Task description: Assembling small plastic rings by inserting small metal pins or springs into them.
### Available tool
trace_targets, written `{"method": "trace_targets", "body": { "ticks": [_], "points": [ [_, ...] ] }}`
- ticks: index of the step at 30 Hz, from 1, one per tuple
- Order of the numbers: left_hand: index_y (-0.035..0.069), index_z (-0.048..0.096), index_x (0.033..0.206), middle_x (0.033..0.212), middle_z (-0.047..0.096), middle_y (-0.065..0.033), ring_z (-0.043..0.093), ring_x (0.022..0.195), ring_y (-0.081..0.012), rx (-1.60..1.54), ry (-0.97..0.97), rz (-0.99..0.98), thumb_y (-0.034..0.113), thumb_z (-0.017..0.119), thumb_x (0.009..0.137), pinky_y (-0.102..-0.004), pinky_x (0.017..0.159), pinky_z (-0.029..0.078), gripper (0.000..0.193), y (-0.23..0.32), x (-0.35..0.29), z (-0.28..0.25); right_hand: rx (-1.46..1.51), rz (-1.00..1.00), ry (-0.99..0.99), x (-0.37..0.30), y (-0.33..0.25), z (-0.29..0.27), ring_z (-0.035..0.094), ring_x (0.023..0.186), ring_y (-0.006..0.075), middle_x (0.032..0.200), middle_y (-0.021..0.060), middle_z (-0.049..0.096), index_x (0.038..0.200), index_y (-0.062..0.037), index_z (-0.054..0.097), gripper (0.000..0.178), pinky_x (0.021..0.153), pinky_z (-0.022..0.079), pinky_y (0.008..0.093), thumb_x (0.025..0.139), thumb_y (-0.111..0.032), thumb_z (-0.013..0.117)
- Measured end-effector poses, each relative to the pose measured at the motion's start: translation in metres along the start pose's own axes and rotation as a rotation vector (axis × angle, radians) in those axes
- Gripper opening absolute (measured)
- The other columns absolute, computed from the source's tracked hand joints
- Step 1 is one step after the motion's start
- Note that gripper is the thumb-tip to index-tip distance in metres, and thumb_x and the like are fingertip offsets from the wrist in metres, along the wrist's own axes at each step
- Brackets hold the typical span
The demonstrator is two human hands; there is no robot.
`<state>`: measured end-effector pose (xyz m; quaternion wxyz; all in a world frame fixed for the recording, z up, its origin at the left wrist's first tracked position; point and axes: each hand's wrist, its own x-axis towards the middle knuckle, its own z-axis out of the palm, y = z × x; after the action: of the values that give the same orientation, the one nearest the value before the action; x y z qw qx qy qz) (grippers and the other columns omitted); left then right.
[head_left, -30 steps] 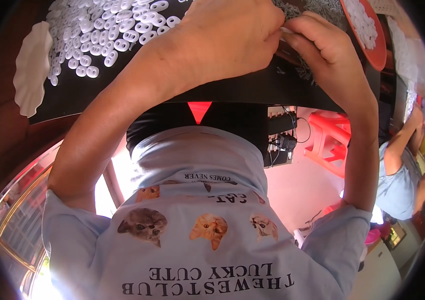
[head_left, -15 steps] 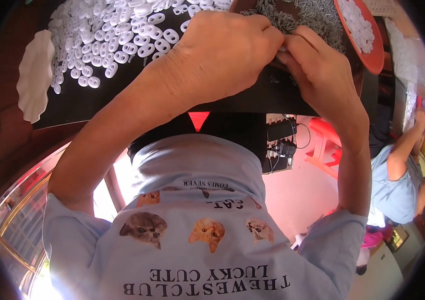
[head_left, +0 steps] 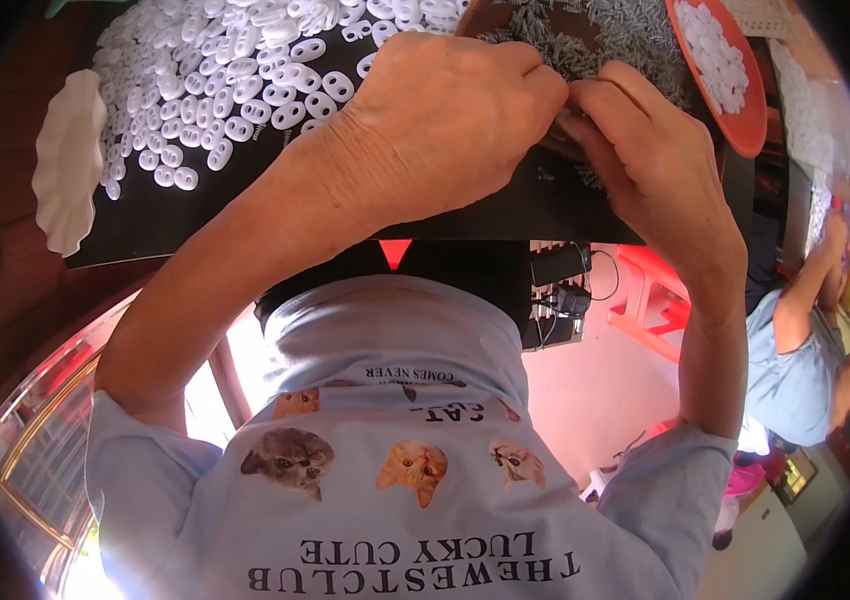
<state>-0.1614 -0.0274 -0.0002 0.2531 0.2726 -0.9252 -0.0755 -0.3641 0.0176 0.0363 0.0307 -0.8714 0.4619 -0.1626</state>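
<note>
My left hand [head_left: 465, 125] and my right hand [head_left: 650, 165] meet fingertip to fingertip above the near edge of a brown tray [head_left: 480, 18] of small metal screws [head_left: 635, 40]. Both hands are closed in a pinch, and the fingers hide whatever is between them. Left of my left hand spreads a big pile of white oval plastic pieces [head_left: 235, 85], each with two holes. A red-orange dish [head_left: 745, 125] of small white parts [head_left: 715, 60] sits to the right of the tray.
A white wavy-edged dish [head_left: 67, 170] stands at the left of the dark table [head_left: 165, 225]. A few loose screws lie near the table's front edge. A red stool [head_left: 645, 300] is below right. Another person [head_left: 795, 350] sits at the far right.
The tabletop sits slightly lower in the picture. My hands stay pinched together; a white bit seen at the right fingertips before is now hidden.
</note>
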Motion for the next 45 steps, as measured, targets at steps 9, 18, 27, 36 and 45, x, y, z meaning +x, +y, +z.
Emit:
{"method": "trace_targets", "body": {
  "ticks": [9,18,27,36,45],
  "points": [
    [0.01,0.06,0.091,0.083,0.059,-0.0049,0.065,0.075,-0.0275,-0.012,-0.035,0.046,0.011,0.065,0.083,-0.0382,0.06,0.052,0.009,-0.004,0.001,-0.001,0.011,-0.053,-0.032,0.001,0.005,0.002,0.06,0.077,0.0338,0.085,0.0098,0.054,0.086,-0.0051,0.054,0.014,0.06,0.047,0.0429,0.079,0.0,0.064],
    [0.01,0.059,0.09,0.084,0.058,-0.0044,0.064,0.074,-0.028,0.007,-0.055,0.083,0.012,0.062,0.08,-0.0383,0.06,0.051,0.01,-0.007,0.0,0.001,0.116,-0.05,-0.08,0.006,0.011,0.004,0.055,0.074,0.0364,0.085,0.012,0.05,0.094,-0.0014,0.055,0.021,0.06,0.045,0.041,0.078,0.011,0.064],
    [0.008,0.064,0.093,0.078,0.056,-0.0042,0.062,0.069,-0.0252,-0.019,-0.007,0.12,0.01,0.062,0.077,-0.0362,0.057,0.049,0.017,-0.014,-0.001,0.002,0.123,-0.057,-0.063,0.011,0.008,0.005,0.058,0.073,0.035,0.084,0.0115,0.05,0.095,-0.002,0.058,0.026,0.058,0.045,0.0409,0.073,0.01,0.066],
    [0.005,0.067,0.092,0.081,0.059,-0.0049,0.063,0.068,-0.0233,-0.013,0.075,0.175,0.008,0.066,0.074,-0.0335,0.058,0.05,0.018,-0.016,-0.002,0.005,0.131,-0.073,-0.075,0.013,0.008,0.007,0.059,0.072,0.0338,0.082,0.0112,0.05,0.093,-0.002,0.058,0.026,0.057,0.046,0.041,0.07,0.007,0.067],
    [0.004,0.064,0.086,0.077,0.056,-0.0053,0.06,0.066,-0.0235,-0.06,0.047,0.2,0.008,0.065,0.076,-0.0342,0.057,0.049,0.011,-0.019,0.001,0.006,0.146,-0.078,-0.05,0.013,0.01,0.011,0.059,0.071,0.0342,0.082,0.012,0.051,0.094,0.0001,0.059,0.025,0.057,0.046,0.0419,0.07,0.003,0.066]
  ]
}}
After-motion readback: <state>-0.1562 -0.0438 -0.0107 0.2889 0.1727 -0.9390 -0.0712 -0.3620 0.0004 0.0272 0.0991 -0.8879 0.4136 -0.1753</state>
